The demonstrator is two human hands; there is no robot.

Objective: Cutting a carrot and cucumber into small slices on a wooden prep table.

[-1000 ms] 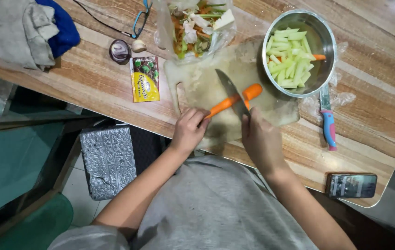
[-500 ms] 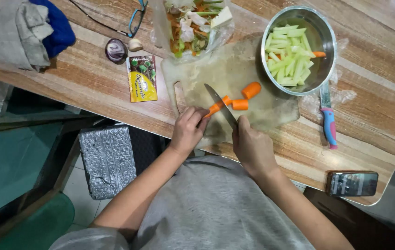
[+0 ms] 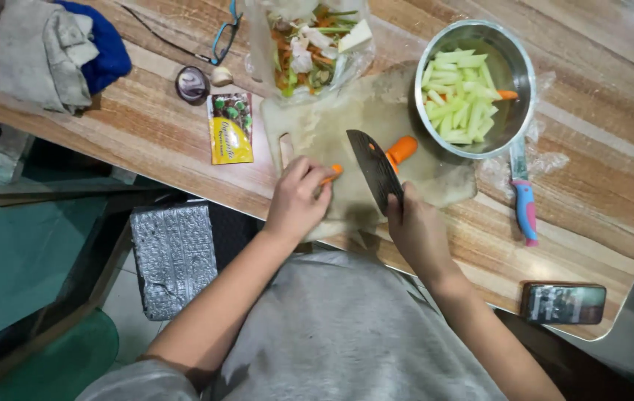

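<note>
My right hand [image 3: 415, 229] grips a dark-bladed knife [image 3: 375, 168], its blade standing over the wooden cutting board [image 3: 332, 122]. My left hand [image 3: 296, 199] presses a piece of orange carrot [image 3: 330, 174] against the board, just left of the blade. Another carrot piece [image 3: 402, 150] lies on the board to the right of the blade. A steel bowl [image 3: 522, 67] behind the board holds pale green vegetable sticks and one carrot bit.
A plastic bag of vegetable scraps [image 3: 309, 44] lies at the board's far side. A pink-and-blue handled knife [image 3: 523, 194] rests right of the bowl, a phone [image 3: 563, 303] near the table's front edge. A seasoning packet [image 3: 231, 128], glasses [image 3: 222, 37] and folded cloths [image 3: 53, 48] lie left.
The knife has cut the long carrot into pieces. My left hand has drawn one piece toward me, and the blade now stands between the two pieces.
</note>
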